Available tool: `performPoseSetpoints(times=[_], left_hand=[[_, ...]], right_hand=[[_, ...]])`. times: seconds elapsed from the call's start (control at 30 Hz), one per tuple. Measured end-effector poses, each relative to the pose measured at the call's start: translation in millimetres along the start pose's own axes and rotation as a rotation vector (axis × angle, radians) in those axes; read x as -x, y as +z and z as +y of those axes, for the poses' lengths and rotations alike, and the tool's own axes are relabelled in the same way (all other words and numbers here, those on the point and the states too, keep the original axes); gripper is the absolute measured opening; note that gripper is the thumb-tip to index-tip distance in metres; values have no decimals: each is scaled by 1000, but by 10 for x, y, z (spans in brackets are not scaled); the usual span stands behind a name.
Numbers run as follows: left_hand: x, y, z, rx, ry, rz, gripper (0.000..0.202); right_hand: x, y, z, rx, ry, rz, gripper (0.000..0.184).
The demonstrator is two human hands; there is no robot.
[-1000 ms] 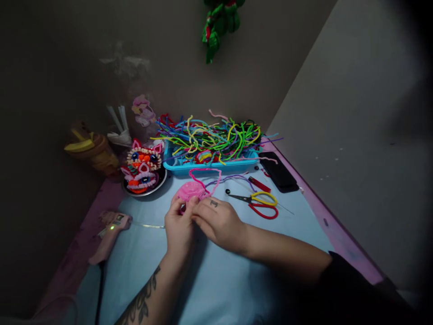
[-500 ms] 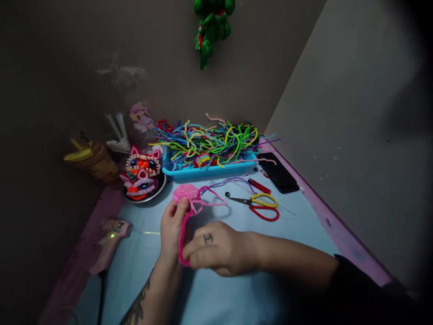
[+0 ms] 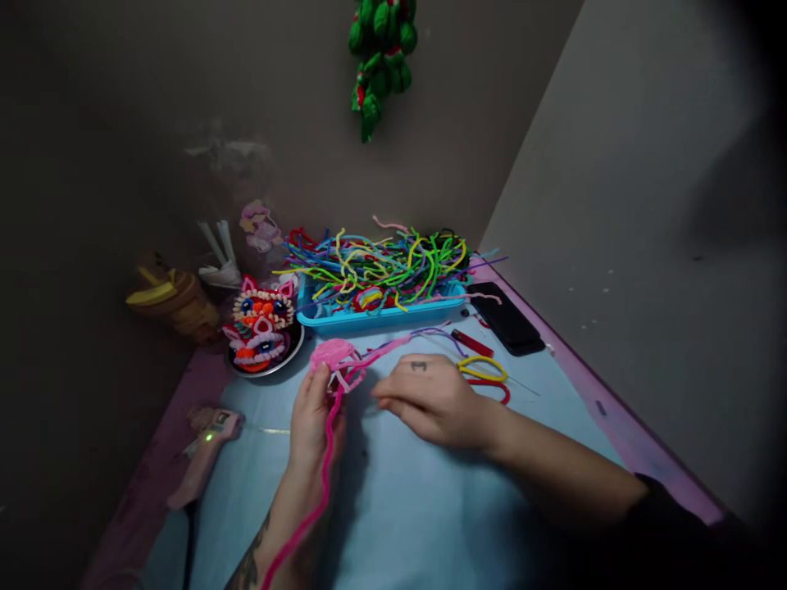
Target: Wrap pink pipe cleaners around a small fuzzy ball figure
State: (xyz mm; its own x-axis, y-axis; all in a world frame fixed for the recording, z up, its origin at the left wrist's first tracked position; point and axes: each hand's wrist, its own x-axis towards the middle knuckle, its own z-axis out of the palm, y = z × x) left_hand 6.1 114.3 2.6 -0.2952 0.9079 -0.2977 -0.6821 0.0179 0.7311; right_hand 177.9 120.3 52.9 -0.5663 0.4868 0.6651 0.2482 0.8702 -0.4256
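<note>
My left hand (image 3: 312, 414) is closed on a pink pipe-cleaner piece (image 3: 335, 355), a rounded light-pink part with loops at its side. From it a long hot-pink pipe cleaner (image 3: 326, 459) trails down over my left forearm. Other pink and purple strands (image 3: 393, 348) stretch from the piece toward the right. My right hand (image 3: 424, 399) hovers over the table to the right of the piece, with fingertips pinched together; whatever they grip, if anything, is too blurred to make out. Just behind that hand lie scissors (image 3: 485, 369) with one yellow and one red handle, the blades hidden.
A blue tray (image 3: 381, 321) heaped with colourful pipe cleaners (image 3: 375, 262) stands at the back. Right of it lie a black phone (image 3: 507, 319) and a red lighter (image 3: 472, 342). At left are a bowl with fuzzy animal heads (image 3: 261, 328) and a pink glue gun (image 3: 209, 459).
My right hand has moved up and to the right, away from my left wrist. The hot-pink pipe cleaner, bent back toward the right hand before, now hangs down along my left forearm.
</note>
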Motion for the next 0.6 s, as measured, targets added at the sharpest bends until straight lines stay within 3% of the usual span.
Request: performPoseSetpoints(times=[0.1, 0.23, 0.47, 0.6], left_hand=[[12, -2, -14, -10, -11, 2, 28], [56, 10, -42, -94, -36, 36, 32], [124, 64, -109, -173, -33, 82, 46], [138, 52, -103, -204, -19, 35, 42]], right_hand=[[36, 224, 43, 305, -100, -49, 14], [91, 498, 4, 469, -197, -72, 15], [90, 590, -33, 363, -250, 54, 18], [103, 635, -47, 309, -275, 157, 16]])
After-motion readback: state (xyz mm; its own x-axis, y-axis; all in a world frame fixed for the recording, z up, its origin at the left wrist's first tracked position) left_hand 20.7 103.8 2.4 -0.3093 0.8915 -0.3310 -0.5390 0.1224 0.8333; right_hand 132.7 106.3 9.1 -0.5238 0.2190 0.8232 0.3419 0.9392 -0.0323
